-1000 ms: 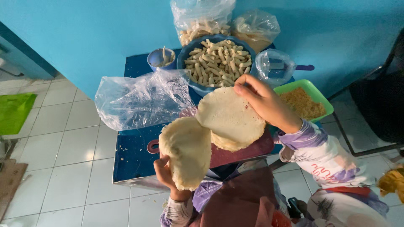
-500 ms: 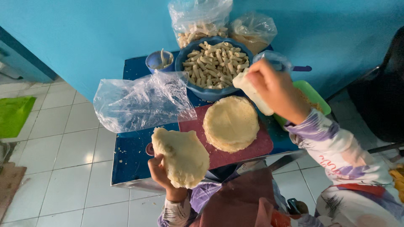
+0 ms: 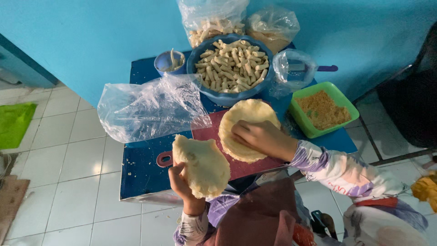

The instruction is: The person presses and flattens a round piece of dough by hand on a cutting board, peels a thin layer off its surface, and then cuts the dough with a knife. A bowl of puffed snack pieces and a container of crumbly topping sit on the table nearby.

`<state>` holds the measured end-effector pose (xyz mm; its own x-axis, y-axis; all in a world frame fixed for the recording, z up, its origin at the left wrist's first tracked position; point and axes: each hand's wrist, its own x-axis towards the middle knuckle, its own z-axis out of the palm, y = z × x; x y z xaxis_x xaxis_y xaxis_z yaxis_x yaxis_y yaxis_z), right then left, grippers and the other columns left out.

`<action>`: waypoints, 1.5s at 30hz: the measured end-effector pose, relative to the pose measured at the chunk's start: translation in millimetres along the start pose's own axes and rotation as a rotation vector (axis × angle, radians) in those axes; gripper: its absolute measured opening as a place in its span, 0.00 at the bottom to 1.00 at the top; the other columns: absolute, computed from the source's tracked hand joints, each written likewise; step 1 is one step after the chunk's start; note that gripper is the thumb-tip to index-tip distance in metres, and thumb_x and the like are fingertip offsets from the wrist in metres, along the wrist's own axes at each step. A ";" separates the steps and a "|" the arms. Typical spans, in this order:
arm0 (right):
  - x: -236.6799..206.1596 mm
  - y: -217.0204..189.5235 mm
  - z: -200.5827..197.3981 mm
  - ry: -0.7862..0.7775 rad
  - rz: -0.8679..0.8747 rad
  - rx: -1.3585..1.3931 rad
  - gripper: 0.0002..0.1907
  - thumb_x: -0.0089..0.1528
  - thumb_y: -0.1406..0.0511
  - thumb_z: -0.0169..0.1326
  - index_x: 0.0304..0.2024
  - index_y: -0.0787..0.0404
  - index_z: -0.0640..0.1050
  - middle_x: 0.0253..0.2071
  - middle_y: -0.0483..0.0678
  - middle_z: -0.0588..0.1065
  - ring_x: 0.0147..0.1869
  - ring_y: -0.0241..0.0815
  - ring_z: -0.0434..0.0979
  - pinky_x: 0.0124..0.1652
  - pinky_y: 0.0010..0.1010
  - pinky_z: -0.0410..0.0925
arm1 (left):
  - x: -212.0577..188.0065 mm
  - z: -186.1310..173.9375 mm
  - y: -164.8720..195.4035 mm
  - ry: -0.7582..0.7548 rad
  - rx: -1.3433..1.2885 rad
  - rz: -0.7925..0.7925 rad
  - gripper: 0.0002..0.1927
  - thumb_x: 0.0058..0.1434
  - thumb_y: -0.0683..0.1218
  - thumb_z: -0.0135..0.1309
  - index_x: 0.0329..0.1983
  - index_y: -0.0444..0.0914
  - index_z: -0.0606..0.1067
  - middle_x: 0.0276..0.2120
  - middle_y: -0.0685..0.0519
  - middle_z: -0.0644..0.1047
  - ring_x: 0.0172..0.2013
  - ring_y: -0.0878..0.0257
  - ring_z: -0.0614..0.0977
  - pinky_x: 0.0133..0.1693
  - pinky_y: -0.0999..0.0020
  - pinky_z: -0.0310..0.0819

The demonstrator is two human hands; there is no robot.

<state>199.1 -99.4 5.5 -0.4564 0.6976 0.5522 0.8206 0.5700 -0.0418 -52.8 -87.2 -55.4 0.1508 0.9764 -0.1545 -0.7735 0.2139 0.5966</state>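
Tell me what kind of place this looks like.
Probably a home or small snack-making corner: a low blue table on tiled floor, a bowl of rolled snacks, and a round dough sheet in the left hand.

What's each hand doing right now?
Left hand: holding a flat dough round from beneath.
Right hand: holding nothing, resting palm-down on a second dough round on the red board.

Two wrappers: one (image 3: 202,165) at the table's (image 3: 136,177) near edge, one (image 3: 248,130) on the single red board (image 3: 205,132). One large blue bowl (image 3: 227,96) of many short rolls (image 3: 232,68), too many to count. One small blue cup (image 3: 169,61) at the far left corner. One green tub (image 3: 339,98) of crumbs at the right edge. Four clear bags: one (image 3: 152,109) left, two (image 3: 214,18) (image 3: 273,25) at the far edge, one (image 3: 293,68) beside the bowl. Two hands (image 3: 180,180) (image 3: 261,136).
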 end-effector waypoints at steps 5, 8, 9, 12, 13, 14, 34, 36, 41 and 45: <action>4.5 -4.5 -1.4 -0.060 0.047 0.088 0.12 0.65 0.58 0.57 0.41 0.60 0.76 0.38 0.48 0.77 0.34 0.50 0.80 0.32 0.38 0.73 | -3.7 16.3 -0.5 -0.072 0.065 0.010 0.32 0.56 0.49 0.40 0.67 0.39 0.64 0.51 0.47 0.74 0.50 0.53 0.79 0.49 0.57 0.76; 9.0 -5.0 -9.1 -0.074 0.094 0.211 0.11 0.66 0.59 0.56 0.43 0.59 0.77 0.40 0.48 0.78 0.39 0.50 0.81 0.36 0.38 0.73 | -1.3 18.0 -3.2 -0.114 0.114 0.054 0.29 0.59 0.47 0.41 0.65 0.38 0.64 0.51 0.48 0.75 0.49 0.56 0.79 0.50 0.60 0.76; 11.1 -6.1 -13.1 -0.073 0.108 0.249 0.11 0.67 0.59 0.55 0.44 0.59 0.78 0.41 0.48 0.78 0.41 0.51 0.81 0.38 0.38 0.73 | -1.0 17.4 -5.2 -0.150 0.149 0.092 0.27 0.62 0.45 0.42 0.65 0.36 0.65 0.51 0.48 0.74 0.50 0.58 0.78 0.50 0.62 0.75; 15.5 -15.0 -28.2 -0.047 0.234 0.416 0.10 0.70 0.61 0.52 0.48 0.61 0.77 0.42 0.48 0.79 0.45 0.52 0.82 0.43 0.37 0.72 | 0.7 15.8 -14.8 -0.238 0.272 0.184 0.19 0.71 0.41 0.47 0.64 0.33 0.67 0.50 0.49 0.74 0.50 0.63 0.76 0.52 0.67 0.71; 16.9 -19.3 -33.7 -0.030 0.163 0.460 0.11 0.69 0.61 0.53 0.48 0.62 0.76 0.44 0.49 0.77 0.47 0.52 0.81 0.44 0.37 0.72 | 1.6 16.7 -18.6 -0.253 0.326 0.199 0.16 0.73 0.41 0.47 0.62 0.33 0.67 0.50 0.49 0.75 0.50 0.63 0.76 0.52 0.68 0.71; 18.8 -24.2 -37.7 -0.011 0.090 0.503 0.12 0.68 0.61 0.54 0.49 0.62 0.75 0.45 0.51 0.76 0.48 0.53 0.81 0.46 0.37 0.71 | 1.5 17.2 -21.5 -0.268 0.382 0.215 0.13 0.76 0.40 0.48 0.61 0.32 0.68 0.49 0.49 0.75 0.50 0.64 0.75 0.52 0.69 0.70; 21.5 -47.2 -42.0 -0.042 0.166 0.464 0.09 0.66 0.64 0.58 0.46 0.60 0.76 0.39 0.49 0.78 0.40 0.49 0.82 0.38 0.37 0.73 | -10.0 33.5 -26.6 -0.307 0.331 0.131 0.18 0.68 0.35 0.52 0.59 0.35 0.66 0.53 0.50 0.75 0.54 0.64 0.77 0.54 0.69 0.72; 23.6 -45.3 -40.5 -0.064 0.271 0.510 0.06 0.68 0.65 0.55 0.45 0.60 0.77 0.39 0.48 0.80 0.41 0.49 0.83 0.39 0.36 0.73 | -10.0 34.0 -27.4 -0.323 0.319 0.130 0.20 0.67 0.35 0.52 0.61 0.36 0.65 0.53 0.50 0.75 0.54 0.64 0.77 0.55 0.69 0.72; 31.1 -50.1 -29.9 -0.050 0.338 0.670 0.15 0.67 0.63 0.54 0.51 0.65 0.71 0.39 0.55 0.77 0.40 0.53 0.81 0.38 0.38 0.71 | -10.3 30.6 -36.1 -0.353 0.265 0.063 0.23 0.66 0.35 0.51 0.63 0.36 0.64 0.53 0.49 0.75 0.54 0.63 0.76 0.56 0.66 0.71; 37.1 -60.4 -18.4 0.005 0.372 0.642 0.12 0.68 0.63 0.52 0.50 0.63 0.72 0.39 0.54 0.79 0.41 0.53 0.83 0.38 0.38 0.72 | -10.5 20.7 -41.9 -0.386 0.251 0.082 0.24 0.68 0.34 0.50 0.66 0.33 0.62 0.58 0.47 0.74 0.58 0.60 0.75 0.59 0.64 0.69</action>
<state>138.9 -115.9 43.8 -0.1849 0.8929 0.4104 0.5571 0.4393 -0.7047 -9.2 -105.8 -62.5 0.3499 0.9200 0.1768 -0.6271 0.0898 0.7738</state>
